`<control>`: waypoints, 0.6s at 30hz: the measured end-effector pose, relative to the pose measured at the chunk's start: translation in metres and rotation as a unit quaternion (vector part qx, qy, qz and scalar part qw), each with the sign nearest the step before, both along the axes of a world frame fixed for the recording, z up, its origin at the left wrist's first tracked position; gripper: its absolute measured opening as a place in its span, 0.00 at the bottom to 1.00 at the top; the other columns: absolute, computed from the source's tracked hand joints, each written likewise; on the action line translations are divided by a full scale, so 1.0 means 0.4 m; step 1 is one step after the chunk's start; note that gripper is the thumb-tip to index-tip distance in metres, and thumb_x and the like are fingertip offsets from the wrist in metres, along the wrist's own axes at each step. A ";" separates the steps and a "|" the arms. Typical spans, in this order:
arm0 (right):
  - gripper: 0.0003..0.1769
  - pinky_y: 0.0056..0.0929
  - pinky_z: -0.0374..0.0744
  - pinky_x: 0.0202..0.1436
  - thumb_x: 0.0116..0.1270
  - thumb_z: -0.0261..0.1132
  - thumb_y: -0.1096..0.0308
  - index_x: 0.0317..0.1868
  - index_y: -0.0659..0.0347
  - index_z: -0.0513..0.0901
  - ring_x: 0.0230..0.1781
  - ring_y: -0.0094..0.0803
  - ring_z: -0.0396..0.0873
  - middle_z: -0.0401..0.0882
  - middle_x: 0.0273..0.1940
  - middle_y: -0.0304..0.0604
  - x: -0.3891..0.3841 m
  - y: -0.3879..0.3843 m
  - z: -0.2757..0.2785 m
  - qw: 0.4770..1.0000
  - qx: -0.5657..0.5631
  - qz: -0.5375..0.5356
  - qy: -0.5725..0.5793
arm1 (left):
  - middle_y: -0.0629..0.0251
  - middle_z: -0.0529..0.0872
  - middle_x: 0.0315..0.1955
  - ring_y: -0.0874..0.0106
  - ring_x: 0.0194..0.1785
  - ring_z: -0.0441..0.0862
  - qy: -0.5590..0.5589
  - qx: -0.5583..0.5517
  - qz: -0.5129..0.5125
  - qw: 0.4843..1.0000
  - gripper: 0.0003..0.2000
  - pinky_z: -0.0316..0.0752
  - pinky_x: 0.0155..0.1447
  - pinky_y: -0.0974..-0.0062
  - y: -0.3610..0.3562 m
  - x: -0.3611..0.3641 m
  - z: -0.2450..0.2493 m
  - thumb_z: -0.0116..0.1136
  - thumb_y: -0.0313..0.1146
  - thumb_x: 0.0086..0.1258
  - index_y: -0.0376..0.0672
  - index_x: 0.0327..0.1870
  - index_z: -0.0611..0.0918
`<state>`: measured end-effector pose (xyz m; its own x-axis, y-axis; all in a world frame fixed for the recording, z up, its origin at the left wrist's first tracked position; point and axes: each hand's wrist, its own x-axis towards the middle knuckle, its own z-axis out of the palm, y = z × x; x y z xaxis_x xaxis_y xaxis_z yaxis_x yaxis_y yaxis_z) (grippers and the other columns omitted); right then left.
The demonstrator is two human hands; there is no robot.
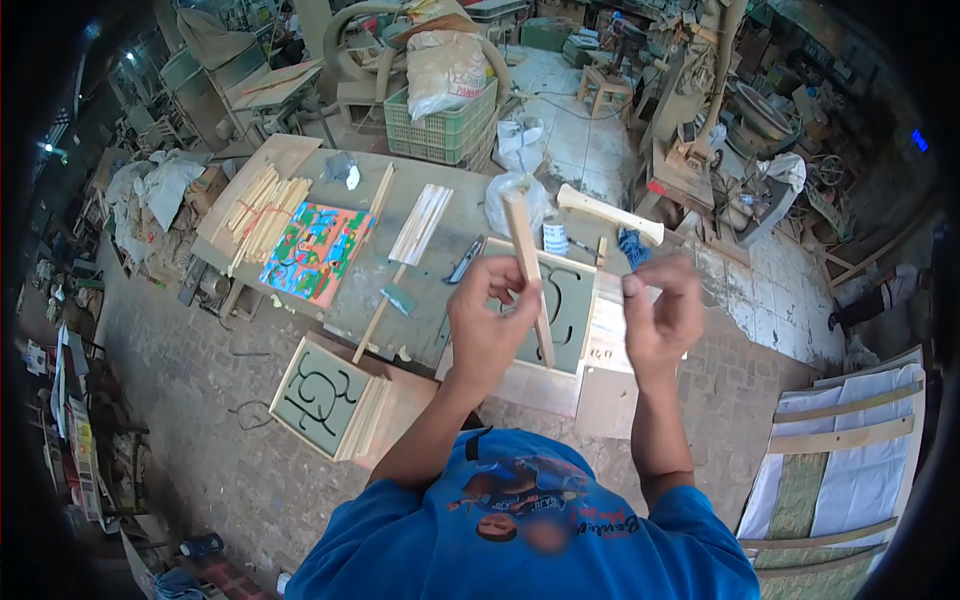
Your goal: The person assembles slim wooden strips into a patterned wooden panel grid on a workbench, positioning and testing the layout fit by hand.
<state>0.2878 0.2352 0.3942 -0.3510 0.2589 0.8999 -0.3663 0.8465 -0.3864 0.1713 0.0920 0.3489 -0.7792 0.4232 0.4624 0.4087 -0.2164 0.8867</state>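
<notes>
My left hand (487, 325) pinches a flat wooden strip (523, 235) between thumb and fingers, holding it tilted nearly upright. Behind the strip's lower end lies a wood-framed board (570, 345) with a grey-green face and dark curved grooves, partly hidden by my left hand. My right hand (660, 325) is raised to the right of this board, its thumb up and fingers curled toward it. Motion blurs those fingertips, and anything small between them cannot be made out. Beneath the right hand are pale flat panels (607, 395) with some dark marks.
The workbench (365, 215) carries bundled wooden sticks (265, 210), a colourful painted board (318, 250), white strips (420, 225), a white container (555, 238) and a blue cloth (632, 247). Another grooved framed board (318, 400) sits at lower left. A green crate (435, 130) stands beyond the bench.
</notes>
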 end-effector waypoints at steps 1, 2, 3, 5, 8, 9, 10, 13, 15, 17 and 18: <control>0.15 0.34 0.75 0.37 0.57 0.72 0.78 0.43 0.64 0.78 0.31 0.35 0.77 0.81 0.33 0.46 0.010 -0.020 -0.020 0.999 0.008 -0.006 -0.039 | 0.65 0.84 0.34 0.81 0.37 0.80 -0.041 0.016 0.003 0.999 0.09 0.75 0.41 0.83 0.004 0.002 0.006 0.63 0.19 0.67 0.35 0.44 0.77; 0.13 0.34 0.74 0.34 0.56 0.72 0.79 0.40 0.64 0.78 0.28 0.36 0.77 0.81 0.30 0.45 0.012 -0.041 -0.039 0.997 0.017 -0.012 -0.076 | 0.65 0.84 0.34 0.81 0.37 0.80 -0.041 0.014 0.002 0.999 0.09 0.75 0.41 0.83 0.010 0.003 0.004 0.63 0.19 0.67 0.35 0.44 0.77; 0.14 0.35 0.71 0.35 0.55 0.73 0.77 0.41 0.61 0.79 0.31 0.38 0.77 0.80 0.33 0.44 0.013 -0.050 -0.077 0.993 0.036 -0.023 -0.110 | 0.64 0.84 0.35 0.81 0.37 0.80 -0.070 0.058 0.008 0.996 0.09 0.75 0.41 0.83 0.017 0.004 -0.001 0.62 0.19 0.68 0.34 0.45 0.76; 0.15 0.36 0.70 0.37 0.55 0.74 0.74 0.42 0.59 0.79 0.33 0.39 0.76 0.79 0.34 0.44 0.008 -0.078 -0.102 0.988 0.055 -0.059 -0.129 | 0.61 0.83 0.38 0.80 0.38 0.80 -0.103 0.117 0.023 0.987 0.09 0.77 0.42 0.83 0.025 0.017 -0.006 0.60 0.20 0.70 0.33 0.48 0.74; 0.18 0.39 0.67 0.43 0.55 0.75 0.68 0.44 0.56 0.79 0.40 0.41 0.73 0.75 0.40 0.44 0.012 -0.096 -0.119 0.974 0.092 -0.113 -0.175 | 0.61 0.83 0.38 0.79 0.38 0.81 -0.122 0.163 0.047 0.978 0.10 0.77 0.41 0.82 0.037 0.043 0.001 0.62 0.21 0.70 0.34 0.48 0.75; 0.18 0.40 0.66 0.43 0.55 0.75 0.68 0.45 0.55 0.78 0.41 0.42 0.73 0.74 0.41 0.43 0.012 -0.100 -0.117 0.971 0.098 -0.135 -0.172 | 0.60 0.83 0.39 0.79 0.40 0.81 -0.129 0.177 0.034 0.975 0.11 0.77 0.42 0.82 0.040 0.047 -0.005 0.60 0.21 0.71 0.34 0.50 0.73; 0.19 0.41 0.65 0.44 0.56 0.75 0.67 0.46 0.55 0.78 0.41 0.42 0.72 0.74 0.43 0.43 0.015 -0.102 -0.117 0.967 0.104 -0.157 -0.170 | 0.60 0.83 0.39 0.79 0.40 0.81 -0.128 0.178 0.031 0.975 0.11 0.77 0.42 0.82 0.045 0.053 -0.004 0.60 0.21 0.71 0.34 0.50 0.73; 0.20 0.41 0.63 0.44 0.56 0.75 0.67 0.47 0.54 0.78 0.41 0.41 0.71 0.73 0.43 0.42 0.011 -0.092 -0.109 0.960 0.134 -0.193 -0.151 | 0.60 0.83 0.39 0.79 0.40 0.81 -0.132 0.223 0.031 0.965 0.11 0.77 0.43 0.82 0.060 0.078 -0.002 0.60 0.21 0.72 0.34 0.51 0.73; 0.20 0.40 0.62 0.45 0.56 0.75 0.67 0.47 0.54 0.78 0.40 0.40 0.71 0.74 0.43 0.41 0.006 -0.079 -0.114 0.957 0.153 -0.206 -0.140 | 0.59 0.83 0.40 0.78 0.41 0.81 -0.140 0.239 0.041 0.960 0.11 0.79 0.45 0.80 0.066 0.093 -0.006 0.59 0.21 0.73 0.34 0.51 0.72; 0.20 0.39 0.61 0.45 0.55 0.75 0.67 0.47 0.53 0.78 0.40 0.39 0.71 0.74 0.42 0.40 0.000 -0.066 -0.112 0.952 0.171 -0.218 -0.127 | 0.59 0.82 0.41 0.77 0.43 0.81 -0.144 0.263 0.028 0.954 0.10 0.81 0.47 0.78 0.068 0.104 0.001 0.59 0.22 0.73 0.35 0.50 0.72; 0.20 0.39 0.61 0.45 0.55 0.75 0.67 0.47 0.52 0.78 0.40 0.38 0.71 0.75 0.42 0.39 -0.003 -0.059 -0.109 0.952 0.185 -0.222 -0.104 | 0.59 0.81 0.42 0.75 0.45 0.81 -0.149 0.285 0.016 0.947 0.10 0.82 0.50 0.75 0.070 0.109 0.003 0.59 0.22 0.72 0.35 0.49 0.73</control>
